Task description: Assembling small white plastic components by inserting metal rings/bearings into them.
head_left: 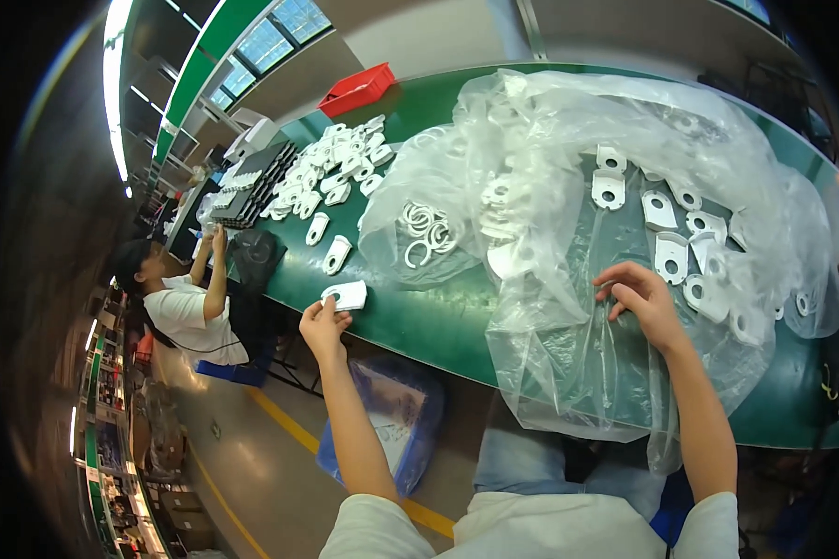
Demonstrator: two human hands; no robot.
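White rings [438, 226]: inside small bag [383, 235]
White pieces [609, 178]: inside big bag [550, 340]
Left hand [323, 324]: pinching one loose piece [352, 293]
Right hand [645, 303]: fingers apart

- The left forearm [356, 424] is stretched forward and angled slightly leftward.
- The left hand [325, 328] is held in a pinch, its fingertips brought together.
- The right forearm [704, 410] is extended forward and slanted inward.
- The right hand [641, 303] is turned leftward, its fingers loosely bent.
- Both hands are held well apart.

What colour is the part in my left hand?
White: the part shows in the head view.
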